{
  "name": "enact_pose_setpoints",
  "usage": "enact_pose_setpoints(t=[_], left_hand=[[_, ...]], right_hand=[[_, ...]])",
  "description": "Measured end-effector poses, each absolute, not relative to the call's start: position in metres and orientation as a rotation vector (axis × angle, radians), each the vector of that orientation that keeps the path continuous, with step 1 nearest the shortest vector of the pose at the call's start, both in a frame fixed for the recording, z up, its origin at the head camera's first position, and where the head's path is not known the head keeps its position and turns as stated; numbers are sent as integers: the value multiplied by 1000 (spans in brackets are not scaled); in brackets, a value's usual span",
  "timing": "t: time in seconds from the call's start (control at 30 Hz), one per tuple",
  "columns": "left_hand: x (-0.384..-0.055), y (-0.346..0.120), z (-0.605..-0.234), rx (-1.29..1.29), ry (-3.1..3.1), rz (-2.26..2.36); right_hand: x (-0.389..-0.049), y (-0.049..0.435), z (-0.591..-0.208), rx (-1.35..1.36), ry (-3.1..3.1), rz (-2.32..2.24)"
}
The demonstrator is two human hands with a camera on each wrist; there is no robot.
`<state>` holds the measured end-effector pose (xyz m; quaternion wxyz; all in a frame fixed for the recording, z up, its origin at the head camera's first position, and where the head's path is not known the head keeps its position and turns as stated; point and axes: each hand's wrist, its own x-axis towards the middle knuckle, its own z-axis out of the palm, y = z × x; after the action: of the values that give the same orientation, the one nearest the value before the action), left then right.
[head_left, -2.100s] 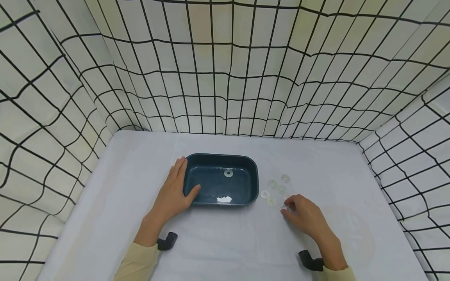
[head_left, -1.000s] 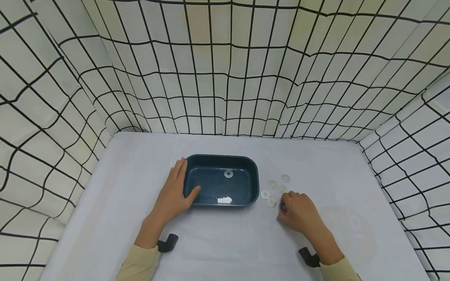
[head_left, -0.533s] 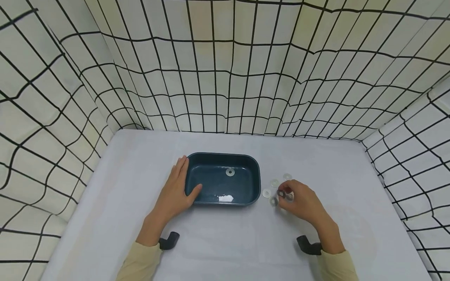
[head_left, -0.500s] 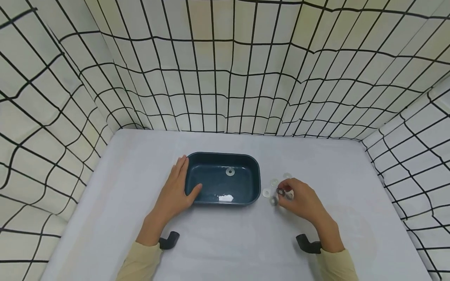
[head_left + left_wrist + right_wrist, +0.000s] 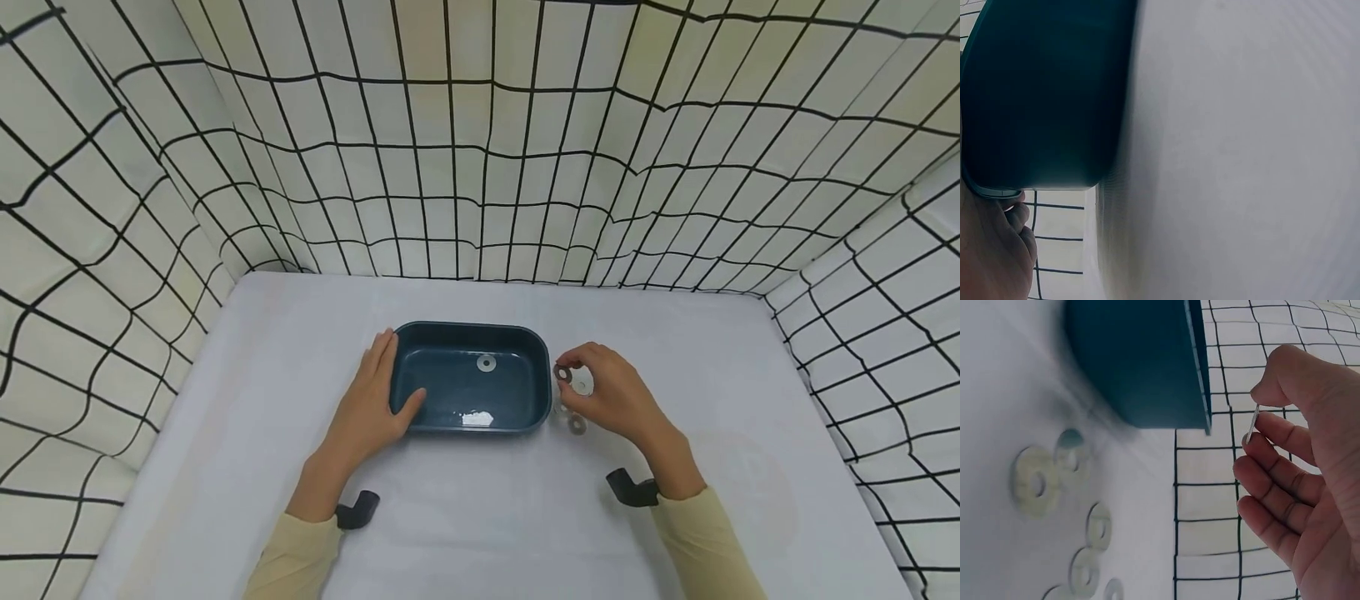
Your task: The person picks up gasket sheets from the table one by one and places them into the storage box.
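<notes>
Your right hand (image 5: 617,402) has its grip clamped on one washer (image 5: 1252,424), thumb set against fingertips, and in the head view that washer sits right of centre, just beside the right rim of the blue tray (image 5: 442,396). The right wrist view shows it edge-on, so you have a narrow hold on a thin ring: press firmly enough that it cannot pivot, but without squeezing it loose. If you take it across the rim, lift first so that neither knuckles nor washer clip the wall, then lower it close to the tray's floor before letting go, since a drop from height may make it bounce or roll. Aim for a bare patch away from the loose washer (image 5: 480,363) just above the tray's middle. Your left hand (image 5: 366,404), grip apart, lies with straight fingers along the left wall and suits bracing it; press lightly to avoid sliding the tray over the white surface (image 5: 660,333). Mind the other washers (image 5: 1022,481) at the lower left of the right wrist view, which your fingers could nudge
</notes>
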<state>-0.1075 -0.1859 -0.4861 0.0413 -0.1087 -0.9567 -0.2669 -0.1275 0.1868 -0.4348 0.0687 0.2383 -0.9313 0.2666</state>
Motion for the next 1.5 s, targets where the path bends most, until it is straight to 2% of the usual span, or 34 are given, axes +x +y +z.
enact_pose_setpoints(t=[0.67, 1.07, 1.5], left_hand=[[-111, -183, -483, -357, -2946, -835], [-111, -185, -483, -358, -2940, -820], [-109, -185, -483, -345, -2924, -824]], right_hand=[[-154, 135, -410, 931, -2838, 522], [-155, 109, -402, 1079, -2871, 484], [-148, 125, -406, 932, -2964, 546]])
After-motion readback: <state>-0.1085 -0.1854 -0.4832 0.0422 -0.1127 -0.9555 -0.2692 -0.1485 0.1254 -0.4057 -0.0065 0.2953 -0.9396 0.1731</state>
